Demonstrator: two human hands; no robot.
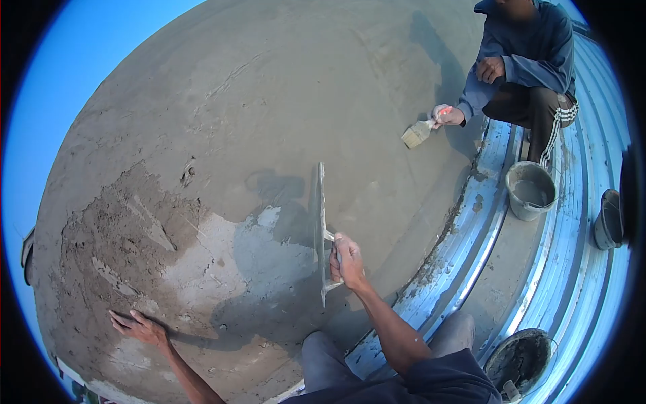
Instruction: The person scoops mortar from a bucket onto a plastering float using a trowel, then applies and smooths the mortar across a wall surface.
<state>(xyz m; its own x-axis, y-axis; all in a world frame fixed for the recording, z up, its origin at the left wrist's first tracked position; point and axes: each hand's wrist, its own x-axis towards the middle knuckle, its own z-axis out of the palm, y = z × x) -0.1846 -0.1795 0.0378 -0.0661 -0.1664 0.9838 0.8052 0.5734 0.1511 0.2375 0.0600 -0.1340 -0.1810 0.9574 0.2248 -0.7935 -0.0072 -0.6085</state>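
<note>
My right hand [347,261] is closed around the handle of a long plastering trowel [321,202]. The trowel stands edge-on to the camera, its blade at or close to the grey plastered surface [303,87]; exact contact cannot be told. At lower left, my left hand [140,328] lies with fingers stretched out on the plaster and holds nothing. Beside it is a rough, darker patch of mortar [128,229]. Between my hands shows a paler, smoother patch [208,259], partly under my shadow.
A co-worker [531,60] crouches at upper right, holding a wide brush [417,135] against the plaster. Ribbed metal sheets [585,168] run along the right. On them stand a grey bucket [528,210], another bucket [601,232] and a mortar bucket [544,343] near my knee.
</note>
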